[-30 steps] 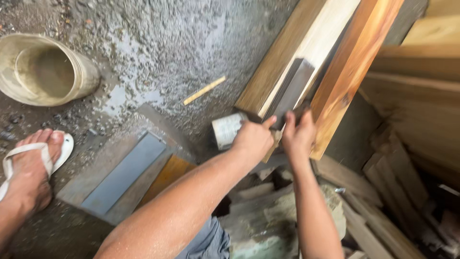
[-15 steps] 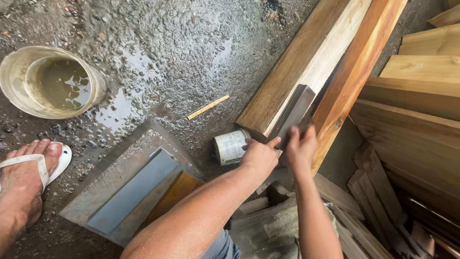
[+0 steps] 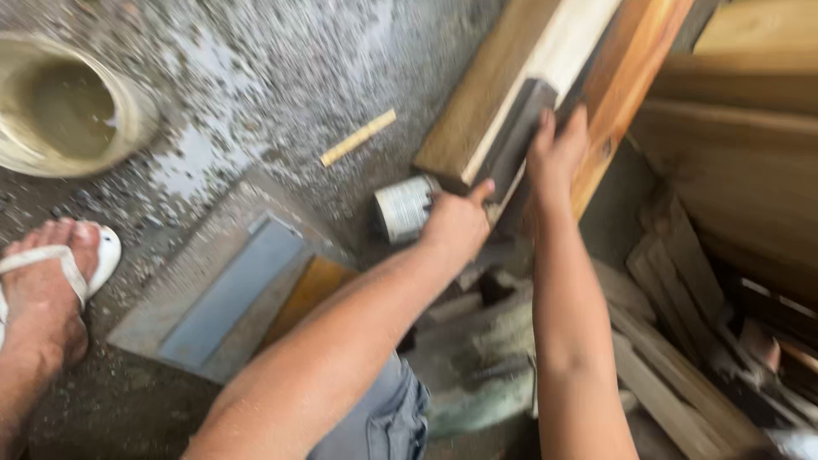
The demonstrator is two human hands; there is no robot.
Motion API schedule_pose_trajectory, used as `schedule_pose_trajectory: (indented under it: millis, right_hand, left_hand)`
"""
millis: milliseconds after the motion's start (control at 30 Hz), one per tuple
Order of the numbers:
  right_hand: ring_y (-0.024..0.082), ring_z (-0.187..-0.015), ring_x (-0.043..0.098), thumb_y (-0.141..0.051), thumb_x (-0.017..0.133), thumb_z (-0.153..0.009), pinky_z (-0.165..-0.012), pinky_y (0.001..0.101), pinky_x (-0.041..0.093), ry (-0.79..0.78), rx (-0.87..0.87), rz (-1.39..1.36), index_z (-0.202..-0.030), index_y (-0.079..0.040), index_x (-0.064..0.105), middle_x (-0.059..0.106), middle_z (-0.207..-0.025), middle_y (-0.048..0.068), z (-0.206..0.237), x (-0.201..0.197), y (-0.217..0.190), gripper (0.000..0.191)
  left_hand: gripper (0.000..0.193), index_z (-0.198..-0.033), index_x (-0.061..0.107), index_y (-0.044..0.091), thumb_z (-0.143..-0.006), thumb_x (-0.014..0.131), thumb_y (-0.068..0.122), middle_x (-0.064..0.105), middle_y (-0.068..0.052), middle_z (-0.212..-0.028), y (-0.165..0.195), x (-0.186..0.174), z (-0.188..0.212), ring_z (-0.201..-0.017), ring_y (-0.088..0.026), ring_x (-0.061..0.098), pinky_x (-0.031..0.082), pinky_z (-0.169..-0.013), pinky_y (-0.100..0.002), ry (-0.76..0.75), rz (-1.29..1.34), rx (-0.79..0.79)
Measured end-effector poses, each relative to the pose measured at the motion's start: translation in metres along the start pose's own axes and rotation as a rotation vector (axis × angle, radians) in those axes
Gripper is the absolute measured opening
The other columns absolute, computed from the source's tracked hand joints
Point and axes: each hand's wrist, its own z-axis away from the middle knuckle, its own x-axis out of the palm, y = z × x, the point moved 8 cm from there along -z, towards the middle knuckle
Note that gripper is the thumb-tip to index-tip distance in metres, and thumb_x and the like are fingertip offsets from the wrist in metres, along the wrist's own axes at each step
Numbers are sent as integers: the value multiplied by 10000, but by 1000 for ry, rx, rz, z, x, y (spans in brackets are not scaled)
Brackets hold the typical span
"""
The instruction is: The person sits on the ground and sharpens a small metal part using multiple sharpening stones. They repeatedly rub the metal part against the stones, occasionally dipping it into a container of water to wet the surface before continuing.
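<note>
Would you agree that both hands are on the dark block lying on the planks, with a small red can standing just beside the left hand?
Not quite: the can is white or pale grey, not red, as the head view shows. The rest holds: the left hand and right hand are both on the dark block lying on the planks.

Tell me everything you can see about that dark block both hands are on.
The dark block is a long, grey-brown bar, apparently weathered wood or stone; the blur leaves that unsettled. It lies slanted along the pale plank, between a brown board and an orange-toned board. The right hand presses its upper right side, fingers spread. The left hand meets its lower end, thumb against it.
</note>
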Motion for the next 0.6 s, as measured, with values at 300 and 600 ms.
schedule_pose_trajectory:
  millis: [300,600]
  right_hand:
    - [284,-898,671,-38,652,-997,-808,413,532,-267,162,-232,-1105,6,597,692,-935,200,12,2,-4,128]
    - [334,-710,626,-64,673,-969,-676,444,497,-237,123,-155,-1048,41,576,628,-798,226,15,-5,-14,164]
  left_hand:
    - [293,-1163,751,88,-942,570,155,223,-60,-1678,-3,0,1,-936,-306,756,565,-837,-588,-48,9,-43]
    - [301,-1171,755,81,-948,577,178,211,-78,-1680,-5,-1,1,-976,-323,738,573,-833,-592,-88,2,-32]
